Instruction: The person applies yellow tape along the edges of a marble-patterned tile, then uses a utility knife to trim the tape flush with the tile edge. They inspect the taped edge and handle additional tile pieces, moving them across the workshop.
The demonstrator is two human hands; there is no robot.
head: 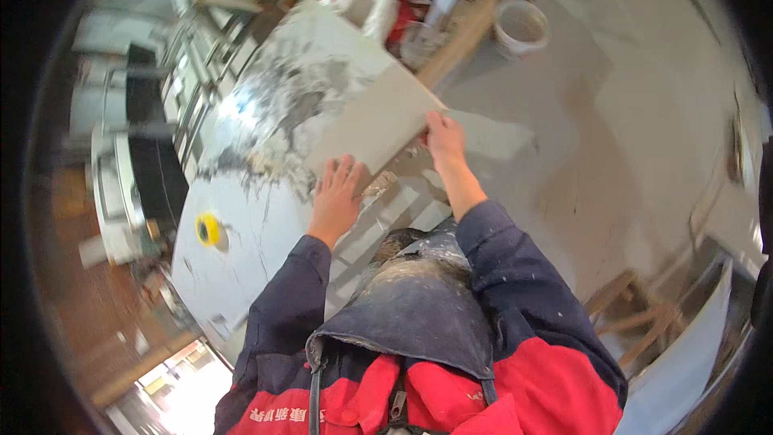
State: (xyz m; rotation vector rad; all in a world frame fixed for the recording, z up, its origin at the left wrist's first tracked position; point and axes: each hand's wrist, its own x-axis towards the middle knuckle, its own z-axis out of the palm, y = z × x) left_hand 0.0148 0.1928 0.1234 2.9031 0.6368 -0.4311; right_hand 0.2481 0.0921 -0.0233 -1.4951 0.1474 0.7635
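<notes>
A flat pale panel (pixel 377 115) lies tilted across the picture's middle, on a white work surface (pixel 241 217) smeared with grey and dark residue. My left hand (pixel 339 196) rests with its fingers spread on the panel's near left end; it grips nothing. At the panel's right corner, my right hand (pixel 445 136) has its fingers closed around the edge. A yellow roll of tape (pixel 207 229) stands on the surface left of my left hand. Stacked pale strips or slabs (pixel 392 211) show below the panel, partly hidden by my apron.
Beyond the panel, a wooden-edged bin (pixel 462 33) holds white and red bags and scraps. A white plastic bucket (pixel 521 27) stands on the grey floor. Metal racks (pixel 193 66) fill the upper left. Wooden framing (pixel 640 314) and a leaning pale sheet (pixel 688 356) are at lower right.
</notes>
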